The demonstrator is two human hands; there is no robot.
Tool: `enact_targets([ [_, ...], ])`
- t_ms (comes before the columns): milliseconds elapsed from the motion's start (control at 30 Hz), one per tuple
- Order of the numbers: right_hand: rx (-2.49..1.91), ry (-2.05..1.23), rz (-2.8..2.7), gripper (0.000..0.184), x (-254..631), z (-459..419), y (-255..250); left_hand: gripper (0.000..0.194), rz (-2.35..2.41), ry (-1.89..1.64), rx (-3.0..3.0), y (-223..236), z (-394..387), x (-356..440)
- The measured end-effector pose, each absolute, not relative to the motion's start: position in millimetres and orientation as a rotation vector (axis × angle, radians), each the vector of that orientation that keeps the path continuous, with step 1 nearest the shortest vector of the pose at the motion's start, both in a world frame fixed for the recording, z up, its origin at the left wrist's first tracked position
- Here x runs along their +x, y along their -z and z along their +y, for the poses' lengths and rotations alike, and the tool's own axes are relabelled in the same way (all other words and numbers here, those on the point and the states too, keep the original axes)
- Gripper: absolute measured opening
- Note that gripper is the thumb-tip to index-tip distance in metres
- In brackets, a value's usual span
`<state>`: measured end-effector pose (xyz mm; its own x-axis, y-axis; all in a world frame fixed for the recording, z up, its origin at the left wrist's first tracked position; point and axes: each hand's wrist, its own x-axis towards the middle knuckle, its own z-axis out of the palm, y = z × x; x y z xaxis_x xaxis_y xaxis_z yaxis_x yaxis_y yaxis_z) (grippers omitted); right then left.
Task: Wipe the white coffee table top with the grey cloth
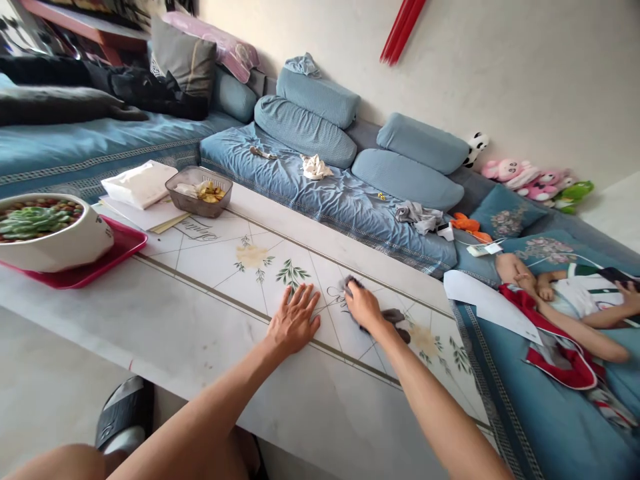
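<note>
My left hand lies flat on the white tiled tabletop, fingers spread, holding nothing. Just to its right, my right hand presses down on a dark grey cloth. Its fingers are curled over the cloth's far end, and the rest of the cloth trails out beside my wrist. Both hands rest on the patterned tiles with leaf and flower prints.
A white bowl of succulents stands on a red tray at the left. Behind it are a tissue pack and a clear snack basket. A blue sofa with cushions runs behind the table. A person lies at the right.
</note>
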<state>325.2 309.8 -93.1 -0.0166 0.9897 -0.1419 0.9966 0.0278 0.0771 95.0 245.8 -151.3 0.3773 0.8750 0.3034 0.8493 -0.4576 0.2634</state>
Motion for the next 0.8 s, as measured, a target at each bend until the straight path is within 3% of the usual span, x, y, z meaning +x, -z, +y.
enact_targets([
  [133, 2.013, 0.063, 2.181, 0.023, 320, 282, 101, 0.062, 1.599, -0.639, 2.557, 153, 245, 96],
  [367, 2.103, 0.038, 2.14, 0.036, 280, 394, 74, 0.063, 1.609, -0.569, 2.577, 151, 248, 95],
  [633, 1.892, 0.107, 2.216, 0.026, 299, 283, 92, 0.061, 1.598, -0.655, 2.544, 152, 245, 96],
  [800, 2.006, 0.034, 2.142, 0.031, 291, 331, 89, 0.062, 1.601, -0.658, 2.544, 153, 246, 96],
])
